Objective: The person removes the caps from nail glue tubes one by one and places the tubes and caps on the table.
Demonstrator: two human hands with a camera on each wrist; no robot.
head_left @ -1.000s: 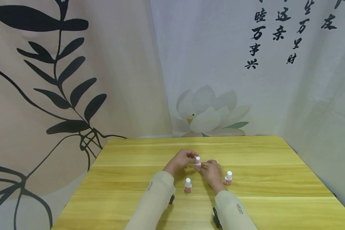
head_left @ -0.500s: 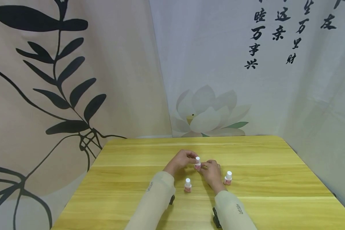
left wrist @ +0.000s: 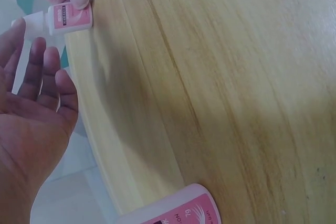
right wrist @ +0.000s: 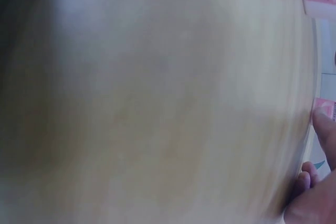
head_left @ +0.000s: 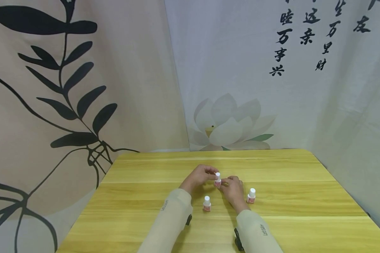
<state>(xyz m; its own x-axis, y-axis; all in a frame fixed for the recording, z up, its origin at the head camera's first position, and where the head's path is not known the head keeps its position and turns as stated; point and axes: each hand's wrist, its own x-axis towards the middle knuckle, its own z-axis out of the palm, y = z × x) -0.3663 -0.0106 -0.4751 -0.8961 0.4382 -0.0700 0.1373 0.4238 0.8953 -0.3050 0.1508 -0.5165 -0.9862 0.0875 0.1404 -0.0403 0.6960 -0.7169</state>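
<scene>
Pinching an upright pink-labelled bottle (head_left: pixel 217 183) with my left grip (head_left: pixel 201 174) at its white cap (head_left: pixel 217 174) and right grip (head_left: pixel 233 190) lower, I have two more bottles (head_left: pixel 207 204) nearer on the worktop (head_left: pixel 139 196).

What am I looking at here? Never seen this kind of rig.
No machine: just a person's left hand and right hand. The head view is from a camera worn on the head, looking forward and down; the other two are from cameras worn on each wrist. On the wooden table stand the near bottle and the right bottle, both small, white-capped and pink-labelled. The right hand pinches a third, the far bottle; the left hand is at its cap, though whether it grips is unclear.
</scene>
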